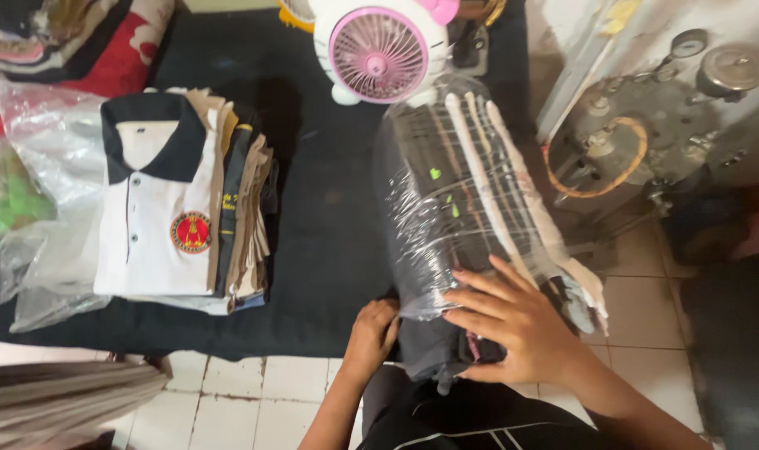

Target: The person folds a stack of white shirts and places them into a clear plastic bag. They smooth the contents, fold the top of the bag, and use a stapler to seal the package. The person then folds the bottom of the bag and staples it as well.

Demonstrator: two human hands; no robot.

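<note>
A stack of folded dark and white garments [459,179] lies inside a clear plastic bag [413,217] at the right side of the black table [329,233]. My right hand [513,321] rests flat with fingers spread on the near end of the stack, where dark cloth sticks out of the bag's mouth. My left hand [371,333] is curled against the near left corner of the bag and the cloth, pinching it at the table's front edge.
A pile of folded polo shirts [179,200], white with a black collar and a red badge on top, sits at the left. Loose plastic bags [38,208] lie beside it. A pink and white fan [379,50] stands at the back. Metal machinery [646,125] is at the right, tiled floor [254,392] below.
</note>
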